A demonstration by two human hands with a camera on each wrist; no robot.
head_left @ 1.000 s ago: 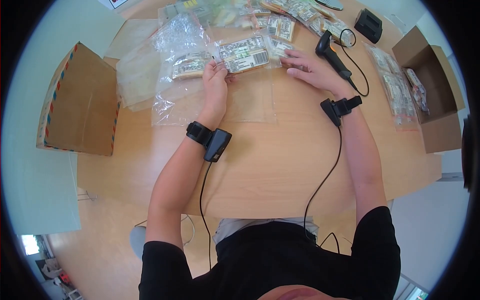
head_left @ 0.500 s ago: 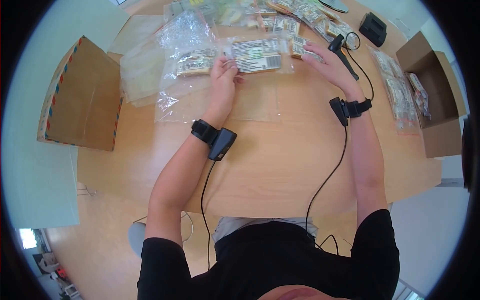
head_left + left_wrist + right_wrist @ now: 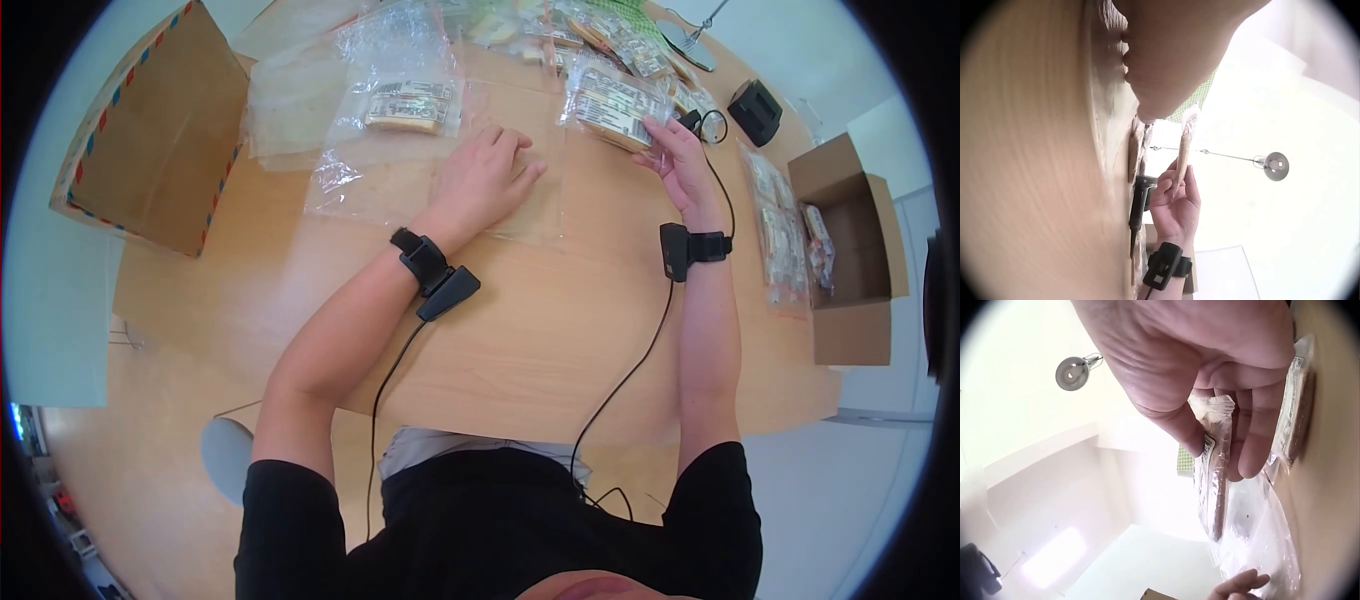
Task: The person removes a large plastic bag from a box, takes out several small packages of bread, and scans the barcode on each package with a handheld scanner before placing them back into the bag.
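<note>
My right hand [image 3: 685, 170] pinches a flat, clear-wrapped packet [image 3: 615, 105] between thumb and fingers. It has a white printed label and a tan edge. The right wrist view shows this held packet [image 3: 1213, 481] on edge, with another labelled packet [image 3: 1294, 419] lying on the table beside the fingers. To the left, my left hand [image 3: 485, 180] is over a large clear plastic bag [image 3: 345, 185], its fingers loosely bent and holding nothing. Another labelled packet [image 3: 408, 105] lies at the bag, just beyond the left hand.
Several similar packets [image 3: 640, 55] are heaped at the back. A black barcode scanner [image 3: 1140, 200] lies near the right hand. An open carton [image 3: 850, 325] and bagged packets [image 3: 780, 240] are at the right, a tall cardboard box [image 3: 160, 130] at the left. A black cradle [image 3: 755, 112] stands back right.
My left hand has let go of the packet it held and come nearer, over the bag. My right hand, earlier reaching with spread fingers, now holds a packet. The head view has shifted.
</note>
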